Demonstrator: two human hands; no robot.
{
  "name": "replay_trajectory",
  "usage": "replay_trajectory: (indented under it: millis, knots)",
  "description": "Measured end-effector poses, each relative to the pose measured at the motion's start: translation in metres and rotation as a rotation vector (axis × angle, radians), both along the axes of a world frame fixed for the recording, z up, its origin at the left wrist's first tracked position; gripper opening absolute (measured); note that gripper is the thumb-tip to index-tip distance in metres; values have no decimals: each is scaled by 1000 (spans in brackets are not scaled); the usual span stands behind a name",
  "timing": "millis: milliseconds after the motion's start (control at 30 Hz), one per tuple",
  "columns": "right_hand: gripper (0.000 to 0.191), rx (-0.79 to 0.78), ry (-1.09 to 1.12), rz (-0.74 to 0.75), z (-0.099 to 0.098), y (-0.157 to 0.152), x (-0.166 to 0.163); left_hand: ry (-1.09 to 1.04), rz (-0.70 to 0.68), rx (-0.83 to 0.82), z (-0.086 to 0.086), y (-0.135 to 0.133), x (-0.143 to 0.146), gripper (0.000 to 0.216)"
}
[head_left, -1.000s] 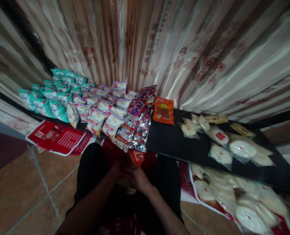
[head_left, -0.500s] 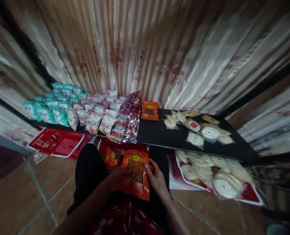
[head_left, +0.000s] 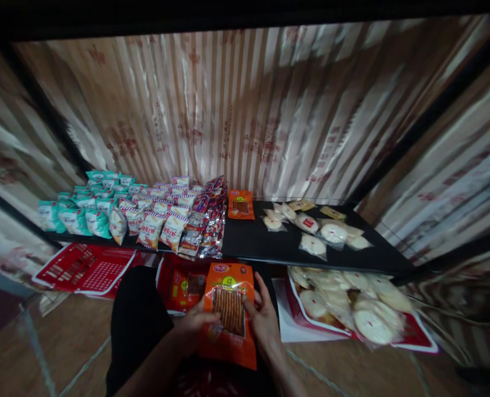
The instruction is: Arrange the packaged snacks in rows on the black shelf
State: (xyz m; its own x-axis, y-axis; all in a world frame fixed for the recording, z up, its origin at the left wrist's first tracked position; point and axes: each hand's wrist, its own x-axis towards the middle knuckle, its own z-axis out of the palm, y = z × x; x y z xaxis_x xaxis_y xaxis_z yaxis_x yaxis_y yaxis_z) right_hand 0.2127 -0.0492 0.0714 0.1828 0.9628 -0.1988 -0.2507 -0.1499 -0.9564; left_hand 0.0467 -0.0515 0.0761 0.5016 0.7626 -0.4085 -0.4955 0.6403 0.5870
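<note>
Glossy plastic orange snack packet (head_left: 229, 311)

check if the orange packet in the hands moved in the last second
Yes, the orange packet has risen toward the front edge of the black shelf.

Orange on held pack (head_left: 228, 331) and shelf pack (head_left: 240, 204), teal on left packs (head_left: 79, 214), white with red-blue striped tops on mid packs (head_left: 162, 223), silver-red on foil packs (head_left: 207, 234), black shelf (head_left: 261, 245), red basket (head_left: 85, 268), white red-labelled cakes (head_left: 311, 223), beige-striped, red-brown-motif curtain (head_left: 245, 110), brown floor (head_left: 54, 358).
</note>
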Motion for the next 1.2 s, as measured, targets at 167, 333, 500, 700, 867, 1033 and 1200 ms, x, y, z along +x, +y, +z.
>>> replay_trajectory:
  millis: [167, 333, 500, 700, 867, 1033, 1200]
  knots:
    - [92, -5, 61, -9, 9, 8, -2, -5, 96, 5, 6, 5, 6, 53]
    - [88, 2, 99, -36, 11, 16, 3, 139, 175, 26, 21, 18, 19, 57]
    - [91, 1, 169, -52, 18, 26, 14, 280, 168, 135, 34, 42, 33, 56]
    - [87, 25, 102, -88, 13, 61, 32, 593, 147, 214, 25, 80, 54, 59]
    - [81, -28, -121, -66, -8, 89, 50, 659, 218, 238, 21, 122, 79, 49]
    - [72, 23, -462, -113, -21, 130, 72, 803, 226, 277, 20, 165, 100, 57]
    - [65, 118, -649, -102, -16, 196, 87, 1070, 161, 353, 21, 201, 116, 66]
